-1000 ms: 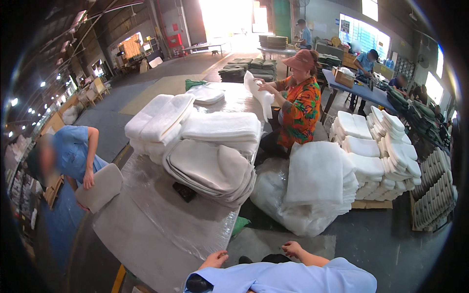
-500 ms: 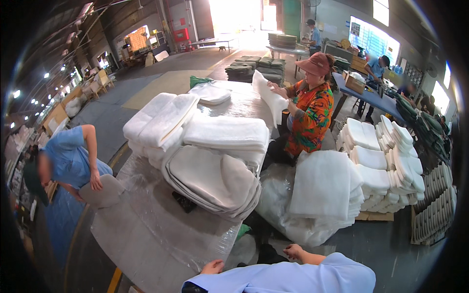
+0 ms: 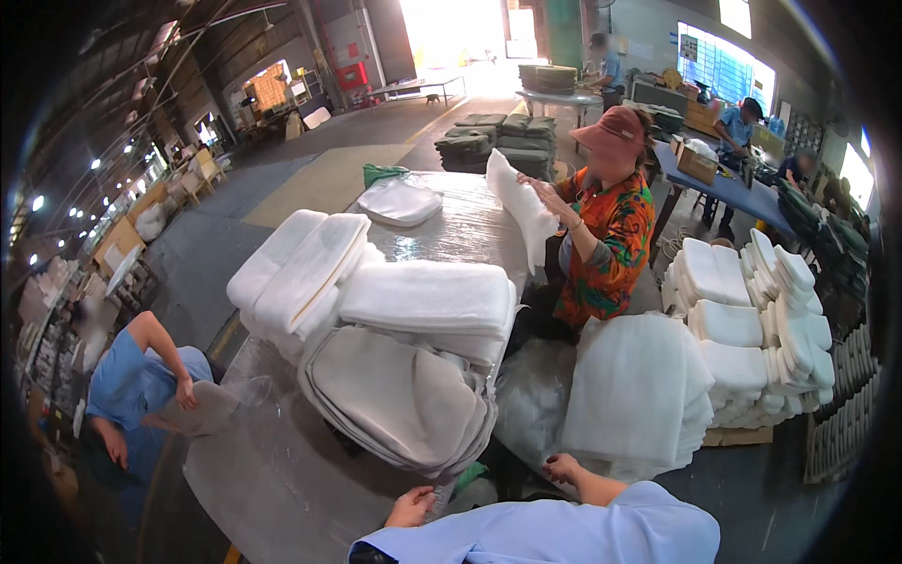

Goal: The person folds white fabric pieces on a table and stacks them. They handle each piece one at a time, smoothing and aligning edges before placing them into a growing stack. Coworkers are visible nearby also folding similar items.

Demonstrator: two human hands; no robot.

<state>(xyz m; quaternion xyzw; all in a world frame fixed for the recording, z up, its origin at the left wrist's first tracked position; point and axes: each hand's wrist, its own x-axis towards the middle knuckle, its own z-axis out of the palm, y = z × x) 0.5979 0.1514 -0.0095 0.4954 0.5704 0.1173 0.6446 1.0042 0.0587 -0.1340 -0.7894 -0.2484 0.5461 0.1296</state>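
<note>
My left hand (image 3: 412,507) is at the near right edge of the plastic-covered table (image 3: 282,498), its fingers loosely bent with nothing visible in them. Just ahead of it lies a stack of grey, rounded fabric pads (image 3: 399,395). To the right, my right hand (image 3: 566,468) hangs by the lower edge of a clear plastic bag (image 3: 536,385), fingers half curled. I see nothing held there, and cannot tell whether it touches the bag. Beside that hand stands a stack of white padding sheets (image 3: 634,385).
Folded white padding (image 3: 427,296) is piled farther up the table. Across it, a co-worker in an orange patterned shirt (image 3: 611,244) holds a white pad (image 3: 517,207). At left, another person in blue (image 3: 141,367) bends over a grey pad (image 3: 202,409). More white pads (image 3: 733,324) stand at right.
My view has shifted slightly. My right hand has come nearer the plastic bag and the white stack. The person at left has bent lower, one arm reaching down.
</note>
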